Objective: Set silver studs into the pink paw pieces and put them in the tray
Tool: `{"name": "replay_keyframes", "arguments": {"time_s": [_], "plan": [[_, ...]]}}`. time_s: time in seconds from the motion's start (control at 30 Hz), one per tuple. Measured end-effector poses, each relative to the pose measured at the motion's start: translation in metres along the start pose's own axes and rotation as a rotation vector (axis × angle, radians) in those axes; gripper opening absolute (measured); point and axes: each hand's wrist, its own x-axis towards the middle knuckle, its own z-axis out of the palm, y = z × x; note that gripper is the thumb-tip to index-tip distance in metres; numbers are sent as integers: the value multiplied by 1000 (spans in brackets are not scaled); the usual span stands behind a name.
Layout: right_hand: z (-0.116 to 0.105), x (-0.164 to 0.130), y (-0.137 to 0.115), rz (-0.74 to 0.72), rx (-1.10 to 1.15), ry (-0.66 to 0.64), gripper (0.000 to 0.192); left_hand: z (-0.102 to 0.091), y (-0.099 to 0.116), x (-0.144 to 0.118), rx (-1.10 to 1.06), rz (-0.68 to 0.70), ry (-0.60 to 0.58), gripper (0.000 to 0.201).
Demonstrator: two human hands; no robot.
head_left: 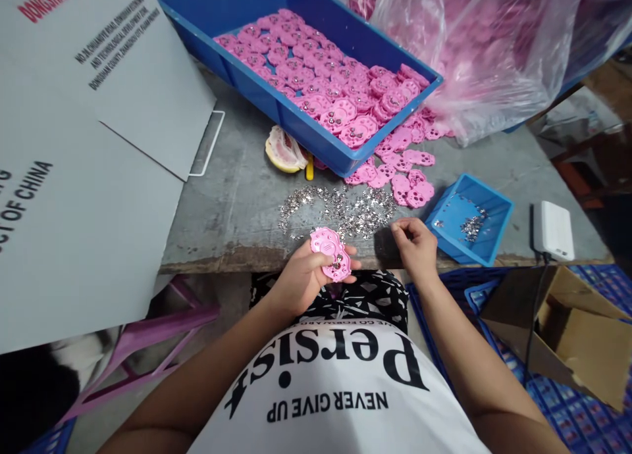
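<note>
Head view. Large blue tray [296,122] toward desk [237,197] far edge, filled with pink plastic pieces [320,72]. Small blue tray [494,233] at near right edge, holding a few silver studs [471,227]. Clear bag [494,52] of pink parts at far right. More studs scattered in a loose heap [340,210] along near edge. Left hand [301,279] with grip closed around a pink piece [332,253], just over near edge. Right hand [417,243] beside it, grip pinched narrow at heap's right end; whether holding a stud, cannot tell.

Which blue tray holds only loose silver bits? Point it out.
The small blue tray beside the right hand: just silver bits inside. The large blue tray farther back is full of pink pieces.
</note>
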Motion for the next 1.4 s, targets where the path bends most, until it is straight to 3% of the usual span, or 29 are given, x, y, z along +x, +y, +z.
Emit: {"name": "replay_keyframes", "arguments": {"time_s": [0.1, 0.17, 0.27, 0.4, 0.63, 0.77, 0.87, 0.97, 1.07, 1.23, 1.4], "plan": [[8, -9, -30, 264, 482, -108, 19, 4, -6, 2, 42, 15, 47, 42], [15, -15, -46, 392, 681, -197, 20, 7, -7, 2, 88, 58, 76, 47], [24, -24, -61, 472, 798, -294, 19, 8, -5, 3, 115, 118, 103, 57], [36, -31, -67, 477, 801, -332, 19, 5, -6, 4, 116, 163, 110, 55], [49, -38, -67, 309, 615, -324, 17, 0, -11, 10, 140, 224, 168, 59], [48, -38, -68, 120, 399, -375, 18, -2, -11, 11, 148, 247, 219, 55], [46, -34, -67, 75, 348, -435, 19, -2, -10, 10, 177, 229, 242, 55], [44, -28, -64, 128, 410, -445, 20, -3, -7, 8, 175, 209, 197, 55], [40, -22, -64, 155, 453, -368, 21, -4, -3, 8, 89, 150, 89, 44], [28, -17, -77, -52, 256, -472, 20, -4, 1, 10, 40, 70, -18, 63], [22, -12, -85, -214, 117, -550, 19, 0, -2, 9, 48, 79, -12, 69]]}}
